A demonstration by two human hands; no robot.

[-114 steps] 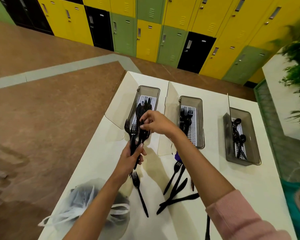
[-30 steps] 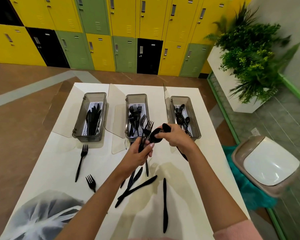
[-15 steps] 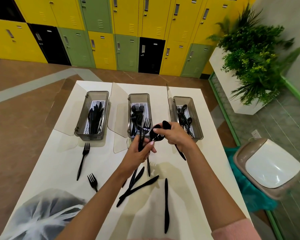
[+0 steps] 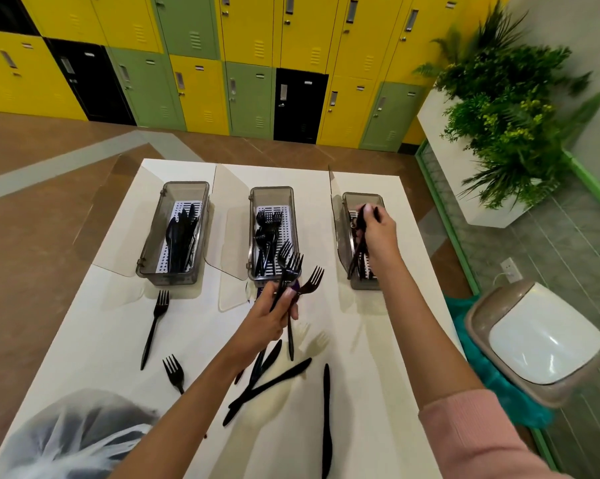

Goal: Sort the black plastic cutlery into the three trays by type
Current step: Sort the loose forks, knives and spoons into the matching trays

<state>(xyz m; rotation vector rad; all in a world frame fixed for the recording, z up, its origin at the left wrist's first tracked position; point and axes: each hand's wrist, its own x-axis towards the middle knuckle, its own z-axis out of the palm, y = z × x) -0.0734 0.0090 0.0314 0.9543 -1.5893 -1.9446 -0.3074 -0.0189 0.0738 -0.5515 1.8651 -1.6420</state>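
Black spoons (image 4: 360,243), a second ago held by the middle tray (image 4: 253,216), now hang over the right tray (image 4: 347,209), right hand (image 4: 378,233) pinching them; left hand (image 4: 270,319) grips forks (image 4: 291,271).

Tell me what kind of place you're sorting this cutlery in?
Probably a shared indoor area, such as a locker room or staff break space: a wall of yellow, green and black lockers, a white planter of greenery, and a swing-lid bin beside the white table.

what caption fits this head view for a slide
Right hand lowers spoons into the right tray while left hand holds forks.
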